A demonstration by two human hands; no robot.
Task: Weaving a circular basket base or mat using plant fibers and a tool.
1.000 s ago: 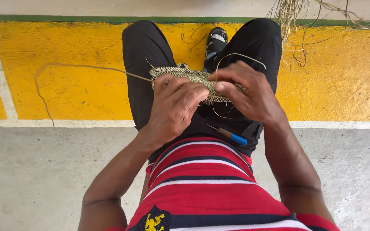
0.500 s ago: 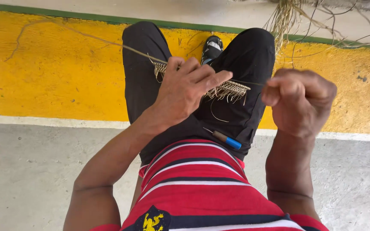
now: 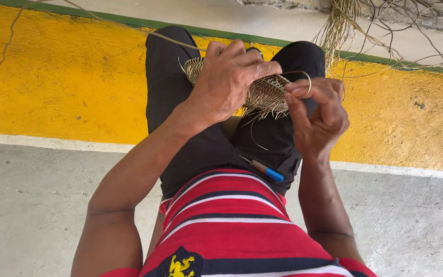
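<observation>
I sit with a small woven straw piece (image 3: pixel 267 95) over my black-trousered knees. My left hand (image 3: pixel 229 77) lies across its top and grips it. My right hand (image 3: pixel 316 110) is at its right edge, fingers pinched on a thin fibre strand (image 3: pixel 303 76) that loops up from the weave. Loose strand ends hang below the piece. A long fibre (image 3: pixel 167 38) runs from the weave away to the upper left.
A blue-handled tool (image 3: pixel 266 171) rests on my lap by the red striped shirt. A bundle of dry fibres (image 3: pixel 342 28) lies at the top right. Below me are grey concrete, a yellow painted band (image 3: pixel 67 87) and a green line.
My right hand, which was pulled out to the right with a closed fist, has come back to the edge of the weave. The left hand keeps its hold.
</observation>
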